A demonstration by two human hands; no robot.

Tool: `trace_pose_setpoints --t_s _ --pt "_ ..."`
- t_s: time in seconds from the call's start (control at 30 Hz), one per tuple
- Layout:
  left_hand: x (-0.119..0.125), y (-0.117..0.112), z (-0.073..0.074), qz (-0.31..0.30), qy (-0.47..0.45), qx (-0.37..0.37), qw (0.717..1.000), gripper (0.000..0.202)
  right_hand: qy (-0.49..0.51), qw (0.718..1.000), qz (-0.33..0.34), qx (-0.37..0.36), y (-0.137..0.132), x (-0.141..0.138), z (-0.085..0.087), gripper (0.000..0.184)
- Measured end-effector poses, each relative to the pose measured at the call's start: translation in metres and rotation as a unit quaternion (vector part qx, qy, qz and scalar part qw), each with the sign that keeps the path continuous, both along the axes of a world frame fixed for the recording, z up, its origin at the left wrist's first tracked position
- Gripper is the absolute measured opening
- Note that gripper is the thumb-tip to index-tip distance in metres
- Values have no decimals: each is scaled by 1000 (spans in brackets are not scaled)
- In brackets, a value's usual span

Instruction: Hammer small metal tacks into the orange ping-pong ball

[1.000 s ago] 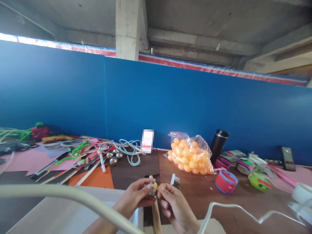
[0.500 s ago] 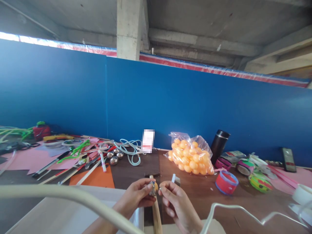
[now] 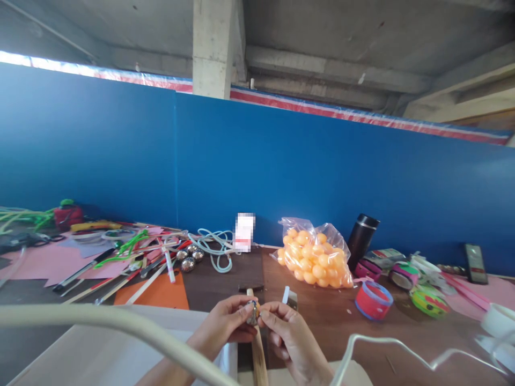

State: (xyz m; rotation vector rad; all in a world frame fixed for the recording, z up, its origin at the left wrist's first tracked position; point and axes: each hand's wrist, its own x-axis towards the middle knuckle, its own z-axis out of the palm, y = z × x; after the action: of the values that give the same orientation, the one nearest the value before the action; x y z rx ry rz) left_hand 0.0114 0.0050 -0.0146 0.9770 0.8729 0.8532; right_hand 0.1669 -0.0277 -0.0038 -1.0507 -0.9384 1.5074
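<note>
My left hand [image 3: 223, 325] and my right hand [image 3: 286, 335] meet low in the middle of the view, fingertips pinched together on a small orange ball with shiny wrapping [image 3: 253, 311]. Under the hands lies a hammer [image 3: 256, 338] with a wooden handle and dark head. A small white-and-dark piece [image 3: 288, 296] sits on the brown table [image 3: 322, 316] just behind my right hand.
A bag of orange balls [image 3: 314, 260] stands behind the hands, with a black flask [image 3: 361, 238] and tape rolls [image 3: 373, 300] to its right. Sticks, pens, silver balls [image 3: 187, 257] and a pale cord [image 3: 215, 246] lie at left. A blue wall [image 3: 281, 171] backs the table. White wires [image 3: 120, 321] cross the foreground.
My right hand's fingers have closed in toward the left hand onto the small ball; otherwise nothing has moved.
</note>
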Motion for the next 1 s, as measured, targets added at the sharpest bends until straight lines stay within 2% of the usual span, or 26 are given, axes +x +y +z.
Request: trace_pose_setpoints --t_s 0.73,1.0 --pt "0 -2 3 -19 26 7 999 48 14 1000 10 12 1 1 -3 21" --pt "-1 -1 0 -30 26 10 999 49 26 999 36 -4 3 3 -3 25"
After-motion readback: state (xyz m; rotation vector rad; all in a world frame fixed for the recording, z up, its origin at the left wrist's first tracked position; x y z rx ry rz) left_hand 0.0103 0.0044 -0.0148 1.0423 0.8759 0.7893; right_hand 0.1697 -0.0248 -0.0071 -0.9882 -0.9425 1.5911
